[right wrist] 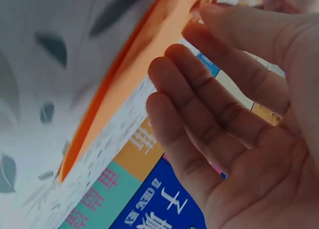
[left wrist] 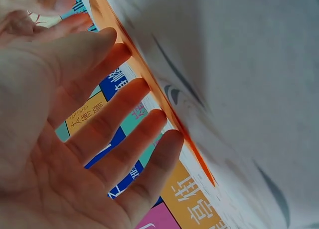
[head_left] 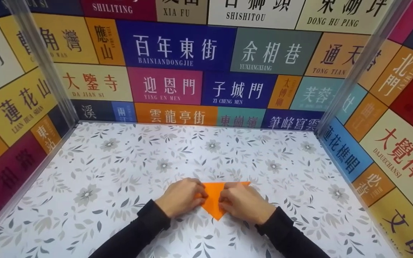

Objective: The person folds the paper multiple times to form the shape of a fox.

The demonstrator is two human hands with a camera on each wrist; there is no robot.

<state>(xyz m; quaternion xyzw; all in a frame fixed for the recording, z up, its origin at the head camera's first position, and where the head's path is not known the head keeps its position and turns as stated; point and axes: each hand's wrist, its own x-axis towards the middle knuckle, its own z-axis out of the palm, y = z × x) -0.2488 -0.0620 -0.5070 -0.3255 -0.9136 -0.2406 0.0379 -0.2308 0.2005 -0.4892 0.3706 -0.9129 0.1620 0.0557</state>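
Observation:
A sheet of orange paper point(head_left: 213, 200), folded into a triangle, lies on the floral-patterned table with its point toward the person. My left hand point(head_left: 183, 197) touches its left side, and my right hand point(head_left: 244, 202) rests across its right side. In the left wrist view, the left hand point(left wrist: 94, 124) has its fingers spread, fingertips point(left wrist: 172, 139) right at the orange paper point(left wrist: 169, 107). The right wrist view shows the right hand point(right wrist: 234, 109) with slightly bent fingers, thumb and index tips at the orange paper point(right wrist: 129, 74). Parts of the triangle are hidden under both hands.
The white table surface point(head_left: 127, 157) carries a grey flower and leaf print. Colourful panels with Chinese place names point(head_left: 177, 46) stand along the back, left and right. Clear strips point(head_left: 350, 75) run up the corners. Black sleeves point(head_left: 127, 233) cover both forearms.

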